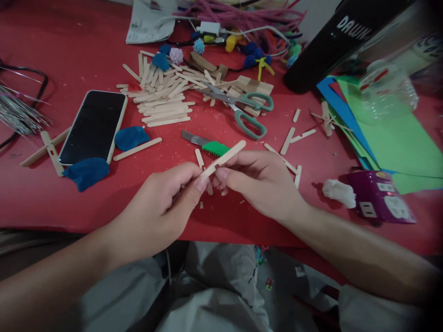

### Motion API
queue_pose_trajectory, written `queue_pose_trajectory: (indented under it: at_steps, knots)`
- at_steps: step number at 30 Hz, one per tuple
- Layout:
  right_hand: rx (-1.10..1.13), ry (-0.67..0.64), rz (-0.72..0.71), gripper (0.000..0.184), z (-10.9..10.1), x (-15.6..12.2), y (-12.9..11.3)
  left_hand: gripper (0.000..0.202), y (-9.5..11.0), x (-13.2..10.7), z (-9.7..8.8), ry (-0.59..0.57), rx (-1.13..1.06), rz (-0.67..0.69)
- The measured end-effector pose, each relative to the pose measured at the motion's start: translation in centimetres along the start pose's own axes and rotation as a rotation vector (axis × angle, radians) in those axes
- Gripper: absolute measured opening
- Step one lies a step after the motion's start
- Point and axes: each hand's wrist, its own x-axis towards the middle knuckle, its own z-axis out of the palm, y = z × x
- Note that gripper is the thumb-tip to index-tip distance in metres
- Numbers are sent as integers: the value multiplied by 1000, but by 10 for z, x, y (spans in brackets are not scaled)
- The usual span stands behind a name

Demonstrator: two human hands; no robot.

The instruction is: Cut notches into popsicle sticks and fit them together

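Observation:
Both my hands hold one wooden craft stick [226,155] just above the red table [69,41] near its front edge. My left hand [162,207] pinches the stick's near end between thumb and fingers. My right hand [258,180] grips it from the other side, fingers curled. The stick's far end points up and right, past a green-handled craft knife [207,145] lying on the table. Short stick pieces [200,158] lie right beside my fingers.
A pile of craft sticks [162,101] and scissors [242,108] lie behind. A phone [92,125] and blue clay lumps [131,137] sit at left. At right: coloured paper sheets [391,138], a purple box [380,196], a white lump [339,191], a black bottle [332,41].

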Motion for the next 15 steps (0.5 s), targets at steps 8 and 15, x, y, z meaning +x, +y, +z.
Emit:
queue_pose_trajectory:
  at_steps: [8,15]
  knots:
    - [-103,-5,-10,21,-1,0,-1,23,1,-1,0,19,17,-9]
    - [-504,200,-330,10,5,-8,-2,23,-2,-3,0,125,210,32]
